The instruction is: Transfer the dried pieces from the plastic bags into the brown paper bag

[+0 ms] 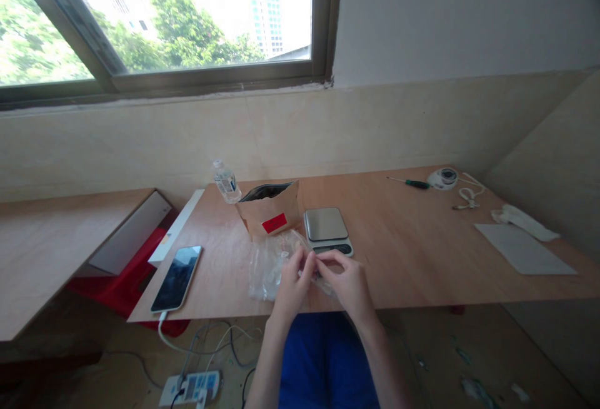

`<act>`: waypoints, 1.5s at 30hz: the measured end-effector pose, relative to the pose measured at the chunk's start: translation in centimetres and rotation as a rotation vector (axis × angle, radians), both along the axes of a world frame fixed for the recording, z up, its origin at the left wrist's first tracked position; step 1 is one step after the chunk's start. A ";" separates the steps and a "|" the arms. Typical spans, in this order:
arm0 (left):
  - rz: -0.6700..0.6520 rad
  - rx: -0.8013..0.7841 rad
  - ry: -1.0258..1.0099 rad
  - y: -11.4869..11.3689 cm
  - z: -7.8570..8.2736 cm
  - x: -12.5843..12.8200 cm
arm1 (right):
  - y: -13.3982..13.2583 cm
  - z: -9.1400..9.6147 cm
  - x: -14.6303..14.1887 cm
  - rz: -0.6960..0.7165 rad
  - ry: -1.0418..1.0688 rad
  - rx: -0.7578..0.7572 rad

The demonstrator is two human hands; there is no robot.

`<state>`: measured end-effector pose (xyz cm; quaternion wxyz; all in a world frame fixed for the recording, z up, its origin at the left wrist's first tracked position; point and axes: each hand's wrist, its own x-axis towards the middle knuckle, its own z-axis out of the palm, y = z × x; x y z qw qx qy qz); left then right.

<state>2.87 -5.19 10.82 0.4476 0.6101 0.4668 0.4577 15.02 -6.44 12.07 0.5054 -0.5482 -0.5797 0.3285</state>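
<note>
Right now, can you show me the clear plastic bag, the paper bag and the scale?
Clear plastic bag (267,269), head view: its crinkly left part.
Paper bag (270,209), head view: its brown front.
Scale (325,224), head view: its flat top.

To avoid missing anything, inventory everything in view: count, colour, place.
plastic bag: at least 1, clear, front middle
paper bag: 1, brown, behind plastic bag
scale: 1, silver, right of paper bag
bottle: 1, clear, back left
phone: 1, dark, front left
phone cable: 1, white, at phone
screwdriver: 1, green handle, back right
dome camera: 1, white, beside screwdriver
cord: 1, white, beside camera
sheet: 1, pale, right
bundle: 1, white, behind sheet
power strip: 1, white, floor
strip: 1, white, left
stool: 1, red, left
window: 1, dark-framed, back wall
tables: 2, brown, centre, left
trousers: 1, blue, below table
left hand, right hand: 2, bare, at plastic bag
</note>
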 end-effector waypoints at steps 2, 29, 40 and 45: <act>-0.001 0.003 -0.024 0.0 0.0 0.0 | 0.0 -0.1 -0.2 -0.002 0.060 -0.021; -0.055 -0.187 -0.526 0.8 -7.4 -1.1 | 6.5 2.5 0.7 0.198 0.353 -0.115; 0.252 -0.013 -0.450 3.2 -10.2 -2.2 | 6.9 1.6 -1.3 0.531 -0.339 0.212; 0.304 -0.004 -0.346 3.1 -12.0 -2.5 | 8.5 -0.6 -2.5 0.726 -0.511 0.104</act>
